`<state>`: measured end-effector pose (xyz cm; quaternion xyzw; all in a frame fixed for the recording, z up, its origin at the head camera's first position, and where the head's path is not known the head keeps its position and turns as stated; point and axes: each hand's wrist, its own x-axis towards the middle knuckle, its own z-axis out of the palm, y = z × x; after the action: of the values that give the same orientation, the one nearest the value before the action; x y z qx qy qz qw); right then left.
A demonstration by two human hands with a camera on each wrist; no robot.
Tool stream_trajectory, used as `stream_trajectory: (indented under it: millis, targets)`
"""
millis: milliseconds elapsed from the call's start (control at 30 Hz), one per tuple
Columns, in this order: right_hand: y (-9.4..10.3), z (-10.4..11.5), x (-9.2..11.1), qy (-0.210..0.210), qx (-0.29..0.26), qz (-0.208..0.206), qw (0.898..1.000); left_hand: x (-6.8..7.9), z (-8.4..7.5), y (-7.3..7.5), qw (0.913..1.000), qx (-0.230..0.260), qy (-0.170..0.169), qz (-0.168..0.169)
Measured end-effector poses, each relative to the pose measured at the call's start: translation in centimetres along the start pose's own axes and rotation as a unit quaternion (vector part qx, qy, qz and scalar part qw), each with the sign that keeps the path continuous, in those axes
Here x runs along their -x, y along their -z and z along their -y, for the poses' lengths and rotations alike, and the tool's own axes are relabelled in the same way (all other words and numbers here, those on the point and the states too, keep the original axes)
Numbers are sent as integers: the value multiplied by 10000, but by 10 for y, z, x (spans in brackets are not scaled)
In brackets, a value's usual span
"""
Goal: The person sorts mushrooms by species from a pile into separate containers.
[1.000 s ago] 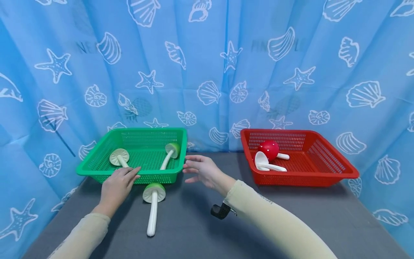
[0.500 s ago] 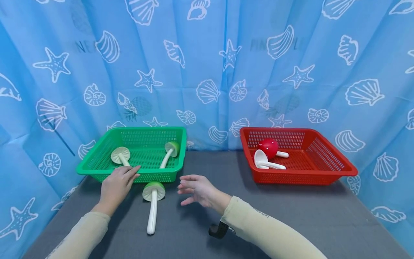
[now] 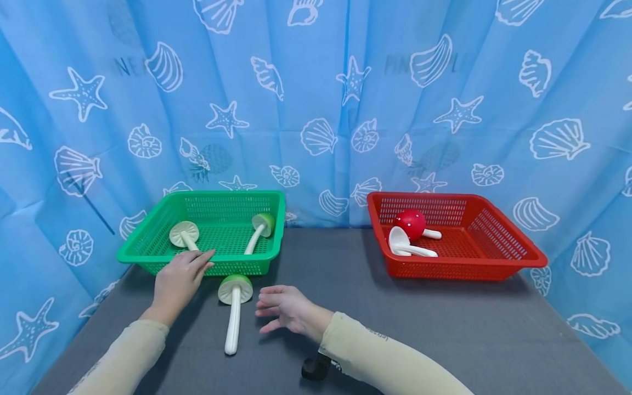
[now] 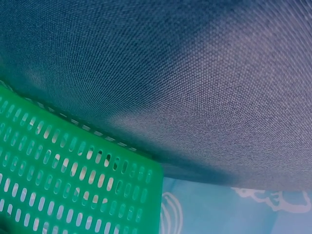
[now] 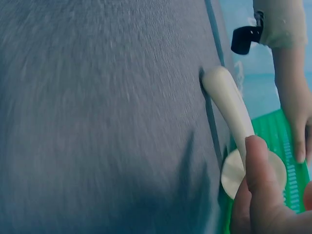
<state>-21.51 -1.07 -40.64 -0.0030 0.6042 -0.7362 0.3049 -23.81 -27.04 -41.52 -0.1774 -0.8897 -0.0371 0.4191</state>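
In the head view my left hand (image 3: 176, 282) rests at the front rim of the green basket (image 3: 242, 267), fingers fairly straight. Beside its fingers lies the stem of a toy mushroom (image 3: 180, 235) inside the basket. A second green-capped mushroom (image 3: 264, 224) leans in the basket's right part. Another green-capped mushroom (image 3: 233, 323) lies on the table before the basket, its white stem toward me. Just right of it hovers my right hand (image 3: 291, 311), fingers spread and holding nothing. The right wrist view shows its fingers (image 5: 258, 165) overlapping the mushroom's stem (image 5: 229, 100).
A red basket (image 3: 454, 270) stands at the right with a red spotted mushroom (image 3: 411, 224) and a white one (image 3: 399, 240) in it. Grey cloth (image 3: 444, 323) covers the table. A blue shell-print curtain (image 3: 316, 99) hangs close behind both baskets.
My right hand has moved from beside the green basket's right corner toward me and left, to the mushroom on the table. The left hand has stayed at the rim.
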Motion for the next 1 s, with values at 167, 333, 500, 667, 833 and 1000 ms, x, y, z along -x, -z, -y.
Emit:
stream_trajectory:
  millis: [167,333,500,667,833,1000]
  targets:
    - [-10,-10,-7,-243,-128,5,9996,1,0,0,10000,2,34,45]
    - [-20,-15,-16,-396,-251,49,9989,1,1,-1,9999,4,114,104]
    - [-28,-20,-23,-461,-274,156,9984,1,2,-2,9999,51,95,68]
    - [-36,-22,-28,-405,-257,153,9987,0,1,-2,10000,28,71,-11]
    - [-41,-21,-31,-412,26,3,9991,0,1,-1,9999,6,108,3]
    - [-42,-22,-32,-373,124,-103,9992,0,1,-1,9999,-53,98,38]
